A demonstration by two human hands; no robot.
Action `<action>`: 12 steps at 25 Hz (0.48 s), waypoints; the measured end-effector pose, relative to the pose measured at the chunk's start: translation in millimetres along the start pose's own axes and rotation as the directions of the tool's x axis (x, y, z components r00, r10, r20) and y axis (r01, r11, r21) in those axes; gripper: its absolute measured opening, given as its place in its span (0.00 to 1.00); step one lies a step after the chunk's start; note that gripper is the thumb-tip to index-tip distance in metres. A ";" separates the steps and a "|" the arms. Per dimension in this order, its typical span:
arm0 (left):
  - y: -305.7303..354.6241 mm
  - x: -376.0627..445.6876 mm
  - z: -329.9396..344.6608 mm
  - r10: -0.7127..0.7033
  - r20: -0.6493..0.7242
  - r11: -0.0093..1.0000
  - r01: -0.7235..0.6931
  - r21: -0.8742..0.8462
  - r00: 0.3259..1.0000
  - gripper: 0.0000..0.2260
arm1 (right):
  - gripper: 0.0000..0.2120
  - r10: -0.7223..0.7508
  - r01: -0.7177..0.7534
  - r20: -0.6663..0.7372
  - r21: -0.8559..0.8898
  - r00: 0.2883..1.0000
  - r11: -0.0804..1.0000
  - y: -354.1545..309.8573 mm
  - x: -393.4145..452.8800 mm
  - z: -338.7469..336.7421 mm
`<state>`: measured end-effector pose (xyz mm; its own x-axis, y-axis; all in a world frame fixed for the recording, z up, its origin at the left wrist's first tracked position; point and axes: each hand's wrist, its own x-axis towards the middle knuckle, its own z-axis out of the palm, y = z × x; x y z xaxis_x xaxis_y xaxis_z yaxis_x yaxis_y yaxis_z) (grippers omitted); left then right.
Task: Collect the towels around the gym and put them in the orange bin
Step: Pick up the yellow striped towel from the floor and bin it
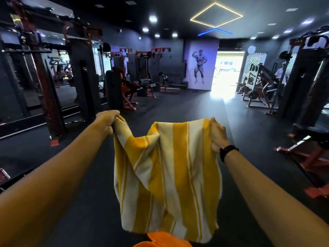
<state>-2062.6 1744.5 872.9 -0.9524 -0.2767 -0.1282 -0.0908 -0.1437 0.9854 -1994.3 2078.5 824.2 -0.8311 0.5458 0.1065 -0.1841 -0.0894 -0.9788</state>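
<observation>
Two bare forearms enter from the lower corners, one from about 8 o'clock and one from about 4 o'clock, neither covered by a sleeve as far as the edges show. The left hand (106,122) carries no ring, watch or band that can be made out. The right hand (218,135) is likewise without rings on the parts that show. A black wristband (227,152) circles the right wrist just behind the hand; it is narrow, dark and matte, with a slightly thicker block on the upper side, possibly a fitness tracker, though any screen or marking is too small to tell. No other clothing shows.
</observation>
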 end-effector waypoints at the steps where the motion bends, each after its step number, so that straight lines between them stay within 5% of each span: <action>1: -2.9 3.4 -7.8 -0.022 -0.033 0.999 0.021 -0.030 0.999 0.17 | 0.11 0.000 0.000 -0.017 -0.024 1.000 1.000 0.5 3.5 -2.1; 6: -14.0 -8.7 -14.8 0.151 0.042 0.988 -0.150 -0.041 0.988 0.16 | 0.11 -0.084 0.085 0.015 -0.275 0.996 0.958 9.5 11.6 -1.2; 9: -15.5 -9.7 -14.5 0.312 -0.055 0.944 -0.303 0.134 0.948 0.13 | 0.11 -0.051 0.004 -0.093 -0.451 0.994 0.892 16.0 12.4 -1.0; 12: -13.5 -9.0 -16.1 0.517 -0.158 0.816 -0.428 0.389 0.842 0.09 | 0.32 0.055 -0.153 -0.225 -0.447 0.973 0.881 20.6 10.3 -8.2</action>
<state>-2048.1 1733.7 858.9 -0.8022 -0.4576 0.3834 0.2201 0.3703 0.9024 -2002.3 2089.1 803.7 -0.7006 0.7135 0.0105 0.1997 0.2101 -0.9571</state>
